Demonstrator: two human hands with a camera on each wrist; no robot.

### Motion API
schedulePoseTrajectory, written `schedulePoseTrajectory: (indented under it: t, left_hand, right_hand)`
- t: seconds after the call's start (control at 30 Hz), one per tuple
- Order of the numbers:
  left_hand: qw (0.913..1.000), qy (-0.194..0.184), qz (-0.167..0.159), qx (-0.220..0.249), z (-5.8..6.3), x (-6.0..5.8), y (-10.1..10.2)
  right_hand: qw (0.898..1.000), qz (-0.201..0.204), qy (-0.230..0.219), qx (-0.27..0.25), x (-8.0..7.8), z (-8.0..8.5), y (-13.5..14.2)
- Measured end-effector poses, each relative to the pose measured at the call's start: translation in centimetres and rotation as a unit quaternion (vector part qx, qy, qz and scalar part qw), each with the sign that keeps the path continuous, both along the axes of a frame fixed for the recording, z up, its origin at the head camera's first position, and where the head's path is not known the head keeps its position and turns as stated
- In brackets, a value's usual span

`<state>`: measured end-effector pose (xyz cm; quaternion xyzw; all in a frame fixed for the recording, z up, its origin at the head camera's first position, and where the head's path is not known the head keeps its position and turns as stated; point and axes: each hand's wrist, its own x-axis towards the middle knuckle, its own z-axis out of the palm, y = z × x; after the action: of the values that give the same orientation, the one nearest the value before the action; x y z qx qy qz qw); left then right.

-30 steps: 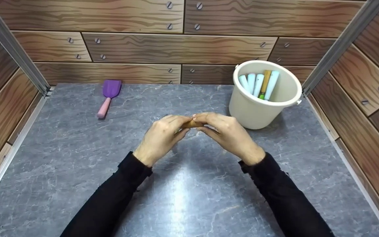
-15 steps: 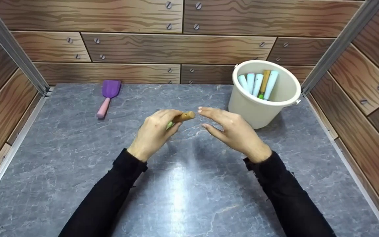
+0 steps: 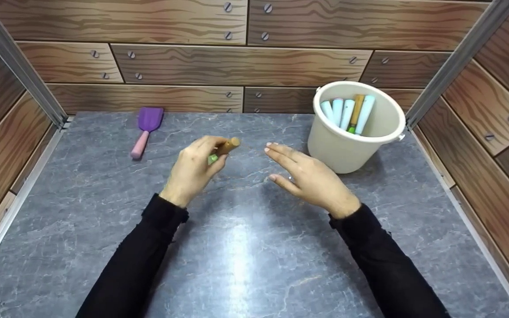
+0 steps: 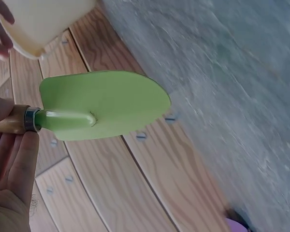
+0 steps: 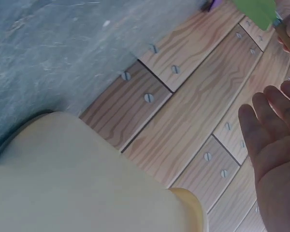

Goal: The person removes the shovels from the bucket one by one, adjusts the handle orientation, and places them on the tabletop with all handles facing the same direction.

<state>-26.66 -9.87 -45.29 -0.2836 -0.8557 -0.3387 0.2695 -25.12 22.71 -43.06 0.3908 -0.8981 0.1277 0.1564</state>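
Observation:
My left hand (image 3: 195, 165) grips a garden trowel by its wooden handle (image 3: 229, 145), over the middle of the table. In the left wrist view the whole green blade of the trowel (image 4: 104, 104) shows, with a metal collar where it meets the handle. From above, most of that blade is hidden under the hand. My right hand (image 3: 314, 179) hovers to the right with straight fingers and holds nothing. It is apart from the trowel and just left of the cream bucket (image 3: 343, 152).
In the bucket stand several light-blue handles (image 3: 347, 112) and one wooden handle (image 3: 357, 109) with a green part below. A purple scoop-like tool with a pink handle (image 3: 140, 145) lies at the back left of the grey table (image 3: 82, 212). Wood-patterned walls (image 3: 184, 66) enclose the sides and back.
Both hands were together at the wooden handle. The right hand has let go, and the left has carried the trowel left and slightly away. Bucket and purple tool stay put.

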Motion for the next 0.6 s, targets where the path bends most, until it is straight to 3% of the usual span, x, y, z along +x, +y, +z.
schedulePoseTrajectory:
  t: [0.17,0.6]
  left_hand:
    - [0.9997,-0.017,0.009,0.016,-0.2,-0.6,-1.0]
    - [0.9939,-0.058,0.073,0.058,-0.5,-2.2,-4.0]
  right_hand:
    - [1.000,-0.011,0.000,0.017,-0.4,-0.7,0.1]
    - [0.999,-0.010,-0.027,0.026,-0.9,-1.5,0.4]
